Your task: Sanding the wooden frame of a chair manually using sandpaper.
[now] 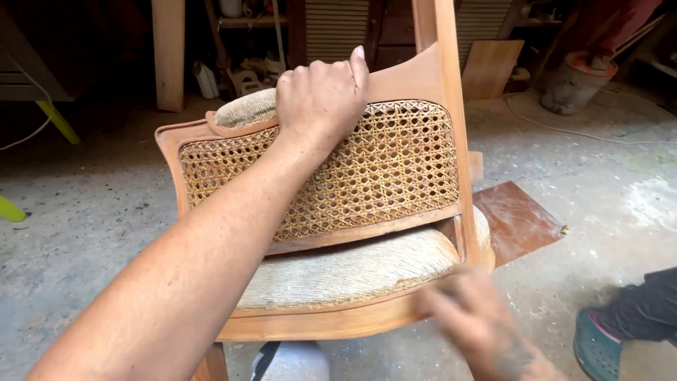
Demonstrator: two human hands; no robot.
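Head view, left to right: a bright green leg (58,121) stands at the far left edge on the dusty concrete floor (84,219). The person's left hand (321,95) reaches up from the lower left and is clamped over the top rail of a wooden chair (352,321), fingers curled tight together over the frame, thumb pointing up. The chair sits tilted in the middle, its woven cane panel (395,162) facing the camera and a pale padded seat (352,271) below it. The right hand (469,317) is blurred beside the chair's lower front rail; whether it is spread or grips anything cannot be told. A reddish-brown flat board (518,219) lies on the floor behind, and a teal shoe (599,346) shows at the far right.
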